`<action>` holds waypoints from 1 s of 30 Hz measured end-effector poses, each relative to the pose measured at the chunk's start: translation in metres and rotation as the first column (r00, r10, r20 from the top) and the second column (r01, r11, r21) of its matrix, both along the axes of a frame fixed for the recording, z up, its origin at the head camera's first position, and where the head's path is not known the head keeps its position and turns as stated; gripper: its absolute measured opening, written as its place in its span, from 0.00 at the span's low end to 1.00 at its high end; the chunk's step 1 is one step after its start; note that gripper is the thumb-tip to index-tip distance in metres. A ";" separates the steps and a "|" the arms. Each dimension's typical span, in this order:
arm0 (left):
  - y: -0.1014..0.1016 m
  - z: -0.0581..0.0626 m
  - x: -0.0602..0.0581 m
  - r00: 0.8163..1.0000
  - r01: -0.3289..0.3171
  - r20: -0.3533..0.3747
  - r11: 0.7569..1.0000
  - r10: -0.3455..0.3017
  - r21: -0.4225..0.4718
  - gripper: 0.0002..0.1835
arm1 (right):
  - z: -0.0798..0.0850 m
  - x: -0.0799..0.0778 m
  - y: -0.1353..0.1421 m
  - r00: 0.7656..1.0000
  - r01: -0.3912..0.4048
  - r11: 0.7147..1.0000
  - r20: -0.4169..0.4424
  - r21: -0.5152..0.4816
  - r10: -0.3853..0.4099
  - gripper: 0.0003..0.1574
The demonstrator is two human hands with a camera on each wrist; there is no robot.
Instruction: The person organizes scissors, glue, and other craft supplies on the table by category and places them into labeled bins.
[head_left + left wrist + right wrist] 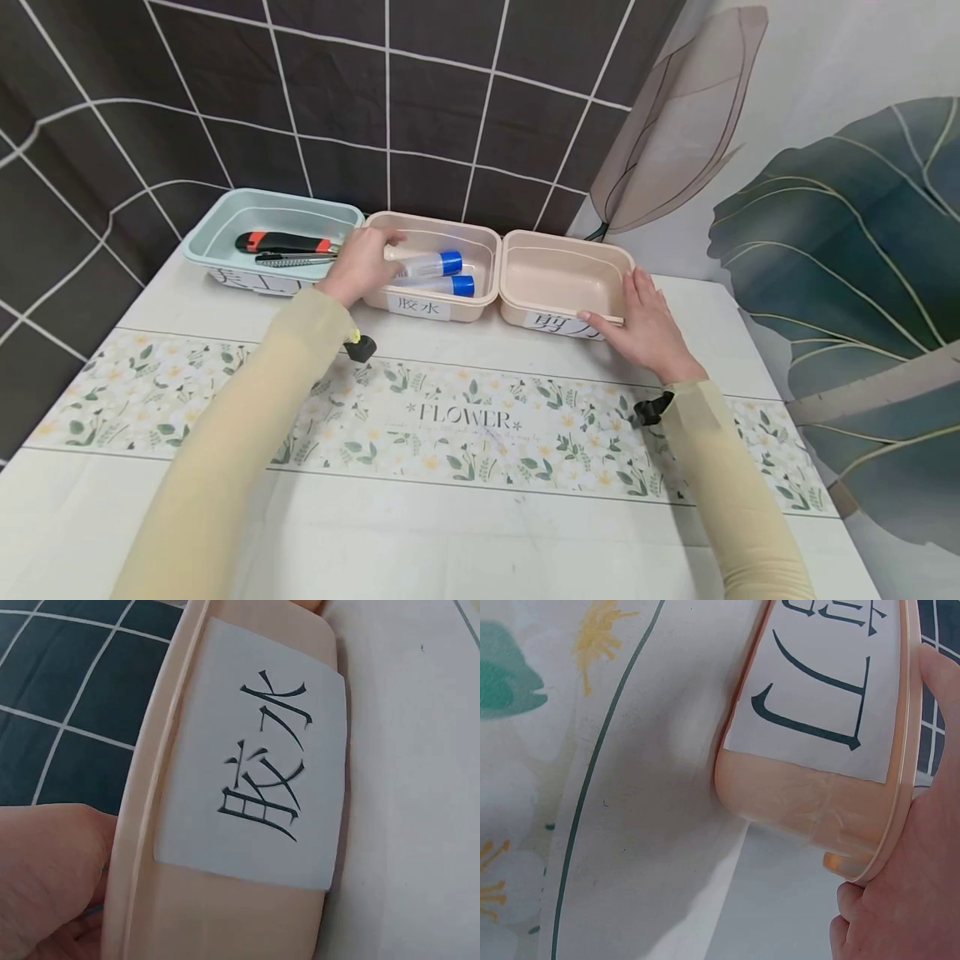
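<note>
My left hand (363,262) reaches over the left end of the middle pink bin (468,310), its fingers close to the glue bottles (427,265) with blue caps inside. In the left wrist view the same hand (49,877) is partly hidden behind the rim, so I cannot tell whether its fingers hold anything. My right hand (652,325) grips the right end of another pink bin (513,312), thumb along the front rim and fingers at the side. In the right wrist view a fingertip (844,864) shows just under that bin's rim.
Left of the pink bins stands a light blue bin (198,246) with a red-and-black utility knife (281,242) and a slim grey cutter (292,260). White labels with dark characters mark the bin fronts. A floral runner (480,425) crosses the white table; a dark checked curtain (435,108) hangs behind.
</note>
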State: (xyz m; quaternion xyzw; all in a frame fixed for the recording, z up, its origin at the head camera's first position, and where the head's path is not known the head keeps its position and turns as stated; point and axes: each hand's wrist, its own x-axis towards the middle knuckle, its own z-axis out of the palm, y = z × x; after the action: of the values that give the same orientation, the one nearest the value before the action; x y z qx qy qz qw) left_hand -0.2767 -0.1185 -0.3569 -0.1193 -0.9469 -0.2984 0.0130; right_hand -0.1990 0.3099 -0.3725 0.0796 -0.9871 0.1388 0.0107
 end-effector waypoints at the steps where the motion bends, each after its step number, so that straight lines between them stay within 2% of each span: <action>1: 0.000 0.000 0.000 1.000 0.001 -0.001 1.000 -0.001 0.002 0.27 | 0.000 0.000 0.000 1.000 0.000 1.000 0.003 -0.003 0.000 0.70; 10: -0.005 0.004 0.004 1.000 -0.008 -0.025 0.998 0.009 0.065 0.28 | -0.001 0.000 0.001 1.000 0.002 1.000 0.002 -0.003 -0.002 0.71; 19: -0.011 0.014 0.015 0.998 -0.006 -0.054 0.995 0.011 0.096 0.30 | -0.001 0.000 0.001 1.000 0.002 1.000 0.000 -0.002 -0.002 0.71; 24: -0.014 0.018 0.023 0.997 -0.016 -0.075 0.994 0.024 0.109 0.32 | 0.000 0.000 0.000 1.000 0.003 1.000 0.002 -0.005 -0.003 0.71; 30: -0.018 0.017 0.036 0.997 0.005 -0.081 0.990 0.006 0.143 0.34 | 0.000 0.000 0.001 1.000 0.003 1.000 0.004 -0.006 -0.003 0.71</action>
State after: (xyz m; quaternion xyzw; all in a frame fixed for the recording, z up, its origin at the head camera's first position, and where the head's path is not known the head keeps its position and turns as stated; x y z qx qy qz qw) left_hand -0.2407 -0.1360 -0.3401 -0.1299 -0.9217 -0.3604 0.0602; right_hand -0.1992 0.3104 -0.3729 0.0780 -0.9868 0.1419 0.0091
